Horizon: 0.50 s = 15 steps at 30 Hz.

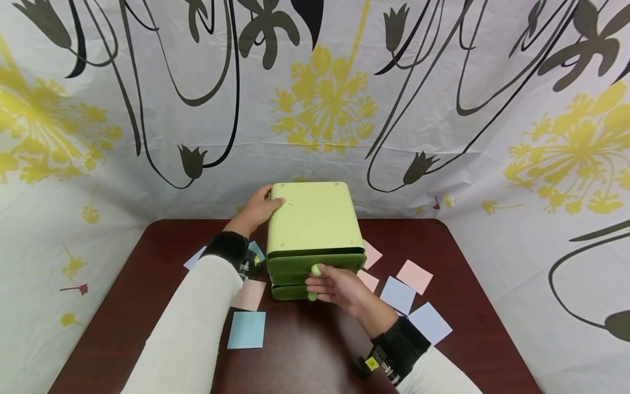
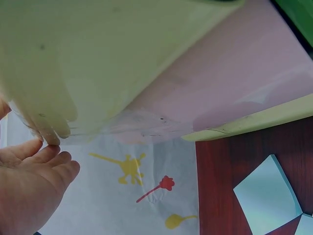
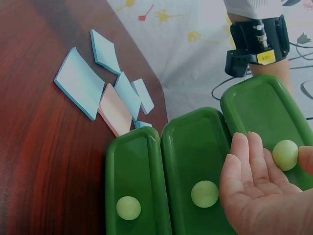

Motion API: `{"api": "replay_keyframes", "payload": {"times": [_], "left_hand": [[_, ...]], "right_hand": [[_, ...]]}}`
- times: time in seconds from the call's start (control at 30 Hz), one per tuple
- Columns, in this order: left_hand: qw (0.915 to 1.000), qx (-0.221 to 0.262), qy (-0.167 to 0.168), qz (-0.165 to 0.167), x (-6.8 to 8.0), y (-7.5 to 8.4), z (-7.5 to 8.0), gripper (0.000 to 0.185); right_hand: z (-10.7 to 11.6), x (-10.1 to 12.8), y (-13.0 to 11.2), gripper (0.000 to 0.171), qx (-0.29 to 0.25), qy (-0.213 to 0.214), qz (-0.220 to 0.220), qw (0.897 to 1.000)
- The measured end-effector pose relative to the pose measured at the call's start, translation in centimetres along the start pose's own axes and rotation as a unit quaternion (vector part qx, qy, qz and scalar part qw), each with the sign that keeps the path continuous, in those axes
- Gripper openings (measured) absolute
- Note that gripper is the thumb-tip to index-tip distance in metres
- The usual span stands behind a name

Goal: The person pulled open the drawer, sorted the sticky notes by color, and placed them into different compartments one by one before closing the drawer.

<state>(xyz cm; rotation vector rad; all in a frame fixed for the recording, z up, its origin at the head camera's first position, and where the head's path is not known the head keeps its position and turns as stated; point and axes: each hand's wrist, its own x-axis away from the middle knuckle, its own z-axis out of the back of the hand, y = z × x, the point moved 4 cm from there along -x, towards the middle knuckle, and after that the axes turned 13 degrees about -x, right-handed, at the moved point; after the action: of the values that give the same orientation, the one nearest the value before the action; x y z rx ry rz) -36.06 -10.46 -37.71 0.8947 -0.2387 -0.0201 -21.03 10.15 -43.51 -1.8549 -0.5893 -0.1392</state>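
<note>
White fabric sleeves (image 1: pixel 182 328) are in front of a pale-yellow boxy cabinet (image 1: pixel 315 216) on a dark-red table (image 1: pixel 280 355). Its left rear corner is gripped by the left hand (image 1: pixel 257 209); the right hand (image 1: pixel 344 290) pinches its top green drawer's (image 1: pixel 290 268) round light-green knob (image 3: pixel 285 155).

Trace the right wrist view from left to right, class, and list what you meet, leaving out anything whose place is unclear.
Largest-looking pale-blue square, leftmost light-green knob, middle knob, rightmost knob (pinched by the right hand).
</note>
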Motion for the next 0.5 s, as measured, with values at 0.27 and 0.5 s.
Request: {"api": "replay_keyframes", "payload": {"times": [0.27, 0.5], "left_hand": [[0.9993, 0.036, -0.005, -0.006, 0.0, 0.0, 0.2, 0.07], [0.9989, 0.045, -0.009, -0.006, -0.2, 0.0, 0.3, 0.07]], "right_hand": [[0.2, 1.5, 0.6, 0.042, 0.016, -0.013, -0.005, 1.0], [0.2, 2.9, 0.9, 0.044, 0.023, -0.019, -0.006, 1.0]]}}
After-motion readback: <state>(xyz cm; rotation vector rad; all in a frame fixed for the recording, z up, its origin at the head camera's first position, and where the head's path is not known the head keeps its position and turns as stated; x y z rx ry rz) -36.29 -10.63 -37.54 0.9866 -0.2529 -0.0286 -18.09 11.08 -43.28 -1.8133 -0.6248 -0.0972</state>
